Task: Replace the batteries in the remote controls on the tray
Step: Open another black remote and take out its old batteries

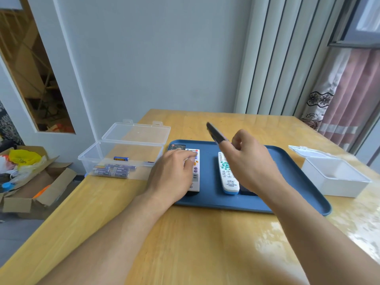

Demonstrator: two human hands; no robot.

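Note:
A blue tray point(292, 159) lies on the wooden table. On it are a white remote with coloured buttons point(195, 175), a white remote with green buttons and a blue end point(227, 175), and a dark remote point(176, 147) at the far left corner. My left hand point(174, 171) rests on the white remote with coloured buttons, fingers curled over it. My right hand point(250, 159) holds a black remote point(216, 133) lifted above the tray, tilted up and away. Another dark object point(247, 192) peeks from under my right wrist.
A clear plastic box point(127, 153) with its lid open holds several blue batteries point(113, 170) left of the tray. A white box point(335, 175) with an open lid stands to the right. A cardboard box of clutter point(30, 177) sits on the floor to the left.

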